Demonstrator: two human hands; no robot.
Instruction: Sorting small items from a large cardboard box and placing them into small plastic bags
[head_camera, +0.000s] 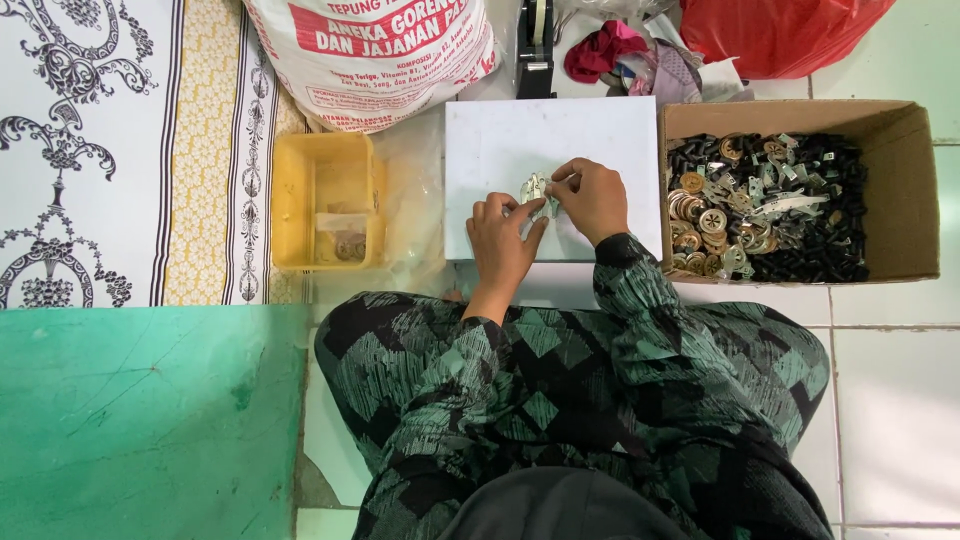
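We see both hands, left hand (503, 238) and right hand (592, 196), pinching with narrowed fingers a small silvery metal piece (534, 187) of folded, glinting shape, resting on the white board (500, 150) beside the cardboard box (905, 190) of metal parts.

A board (500, 150) lies on the floor (890, 400) between a tub (325, 200) at left and a box (905, 190) of parts (770, 205) at right.

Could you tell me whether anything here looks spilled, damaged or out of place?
Nothing stands out. Both hands press a small metal piece on the white board; the parts stay inside the cardboard box.
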